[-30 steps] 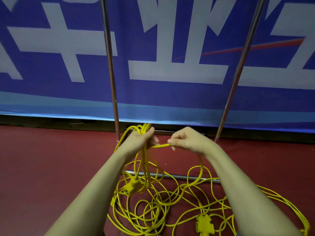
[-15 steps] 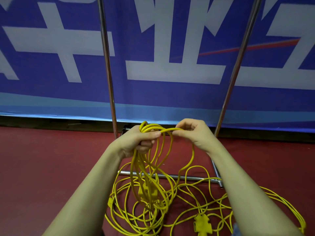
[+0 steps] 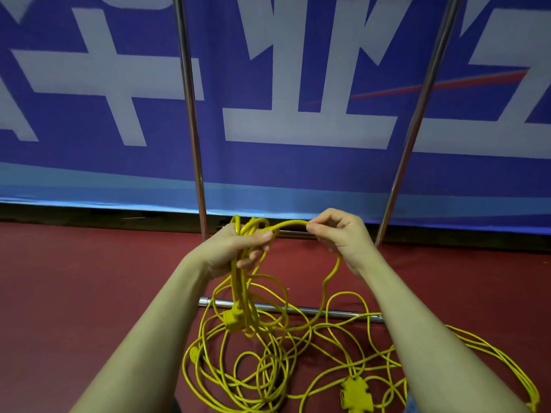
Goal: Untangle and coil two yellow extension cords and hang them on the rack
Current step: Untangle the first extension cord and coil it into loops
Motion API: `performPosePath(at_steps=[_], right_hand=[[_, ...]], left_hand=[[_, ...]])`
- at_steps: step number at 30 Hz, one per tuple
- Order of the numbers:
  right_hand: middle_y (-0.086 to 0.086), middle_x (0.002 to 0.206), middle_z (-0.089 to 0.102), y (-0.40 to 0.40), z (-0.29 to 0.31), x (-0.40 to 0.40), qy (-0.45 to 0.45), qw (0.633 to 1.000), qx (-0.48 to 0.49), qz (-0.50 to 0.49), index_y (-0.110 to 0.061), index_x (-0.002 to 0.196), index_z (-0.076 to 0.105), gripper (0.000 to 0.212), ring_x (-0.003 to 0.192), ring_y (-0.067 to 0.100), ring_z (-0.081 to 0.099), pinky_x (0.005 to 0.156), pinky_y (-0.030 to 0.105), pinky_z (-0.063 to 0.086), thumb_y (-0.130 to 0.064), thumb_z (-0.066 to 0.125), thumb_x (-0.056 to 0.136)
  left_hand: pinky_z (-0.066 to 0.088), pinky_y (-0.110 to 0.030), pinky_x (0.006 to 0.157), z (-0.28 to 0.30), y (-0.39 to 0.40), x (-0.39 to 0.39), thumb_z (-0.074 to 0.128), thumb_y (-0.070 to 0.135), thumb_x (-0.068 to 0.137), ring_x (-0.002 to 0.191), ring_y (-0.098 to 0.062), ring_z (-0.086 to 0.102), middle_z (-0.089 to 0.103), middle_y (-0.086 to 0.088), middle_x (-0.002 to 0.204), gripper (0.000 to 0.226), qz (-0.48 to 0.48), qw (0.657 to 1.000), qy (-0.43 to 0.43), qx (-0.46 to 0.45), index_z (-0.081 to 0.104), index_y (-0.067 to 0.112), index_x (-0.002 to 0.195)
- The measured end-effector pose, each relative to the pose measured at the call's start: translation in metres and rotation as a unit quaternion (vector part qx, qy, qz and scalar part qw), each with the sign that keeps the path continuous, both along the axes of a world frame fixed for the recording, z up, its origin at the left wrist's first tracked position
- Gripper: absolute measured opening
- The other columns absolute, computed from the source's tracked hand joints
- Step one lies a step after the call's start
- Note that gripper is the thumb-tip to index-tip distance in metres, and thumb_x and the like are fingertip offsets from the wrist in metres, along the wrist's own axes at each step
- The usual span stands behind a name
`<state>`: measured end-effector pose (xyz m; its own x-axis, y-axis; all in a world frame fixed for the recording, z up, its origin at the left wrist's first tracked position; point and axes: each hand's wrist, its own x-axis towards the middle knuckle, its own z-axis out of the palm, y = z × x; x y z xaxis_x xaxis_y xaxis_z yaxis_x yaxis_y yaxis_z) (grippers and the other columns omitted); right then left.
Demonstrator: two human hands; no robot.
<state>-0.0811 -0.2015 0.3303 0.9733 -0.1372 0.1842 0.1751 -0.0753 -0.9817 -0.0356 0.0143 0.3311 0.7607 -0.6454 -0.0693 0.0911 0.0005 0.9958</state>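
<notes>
While we gather loops, most of the 2 cords lie tangled below.

Our left hand [image 3: 238, 248] grips a bunch of yellow loops [image 3: 243, 281] that hang straight down from it, a socket block [image 3: 232, 318] dangling among them. Our right hand [image 3: 340, 234] pinches the free strand [image 3: 290, 224], which arches sideways across to the left fist. From the right hand the strand drops to the loose cord pile [image 3: 283, 368] on the red floor [image 3: 74, 278], draped over the rack's base bar [image 3: 343, 312]; its 2 uprights [image 3: 190, 114] rise behind.

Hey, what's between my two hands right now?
In the head view, a short arched stretch of yellow extension cord bridges the left hand, which grips the gathered loops, and the right hand, which pinches it.
</notes>
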Motion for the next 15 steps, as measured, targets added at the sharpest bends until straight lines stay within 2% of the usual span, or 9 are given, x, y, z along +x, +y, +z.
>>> performPosePath(at_steps=[3, 7, 12, 15], right_hand=[[-0.01, 0.046, 0.056, 0.004, 0.007, -0.001, -0.026, 1.0, -0.012, 0.008, -0.003, 0.073, 0.061, 0.015, 0.042, -0.002, 0.046, 0.046, 0.008, 0.033, 0.008, 0.065, 0.081], [-0.011, 0.047, 0.056, 0.01, 0.011, 0.002, -0.031, 1.0, 0.004, -0.002, -0.004, 0.073, 0.06, 0.015, 0.042, -0.002, 0.046, 0.045, 0.009, 0.033, 0.007, 0.065, 0.082], [-0.008, 0.052, 0.056, 0.012, 0.001, 0.007, 0.011, 1.0, 0.017, -0.009, -0.01, 0.071, 0.062, 0.015, 0.047, 0.008, 0.038, 0.046, 0.017, 0.028, -0.001, 0.067, 0.082], [-0.007, 0.051, 0.057, 0.015, 0.006, 0.006, -0.002, 1.0, 0.013, 0.005, -0.009, 0.071, 0.063, 0.015, 0.045, 0.005, 0.04, 0.046, 0.015, 0.029, 0.0, 0.067, 0.082]], left_hand=[[0.023, -0.019, 0.04, 0.002, -0.003, -0.003, 0.067, 0.026, 0.076, 0.032, -0.008, 0.028, 0.036, 0.0, 0.041, 0.027, -0.045, 0.996, -0.023, 0.079, 0.062, 0.018, 0.051], [0.017, -0.021, 0.041, 0.006, -0.009, -0.007, 0.068, 0.028, 0.076, 0.032, -0.008, 0.025, 0.032, 0.001, 0.038, 0.028, -0.091, 0.987, -0.021, 0.129, 0.06, 0.016, 0.052], [0.021, -0.018, 0.04, 0.011, -0.012, -0.007, 0.065, 0.029, 0.078, 0.03, -0.008, 0.024, 0.031, 0.002, 0.038, 0.028, -0.1, 0.989, 0.003, 0.111, 0.062, 0.014, 0.054], [0.026, -0.017, 0.037, 0.012, -0.015, -0.01, 0.063, 0.024, 0.079, 0.029, -0.009, 0.03, 0.036, -0.001, 0.042, 0.024, -0.11, 0.992, 0.017, 0.067, 0.064, 0.011, 0.059]])
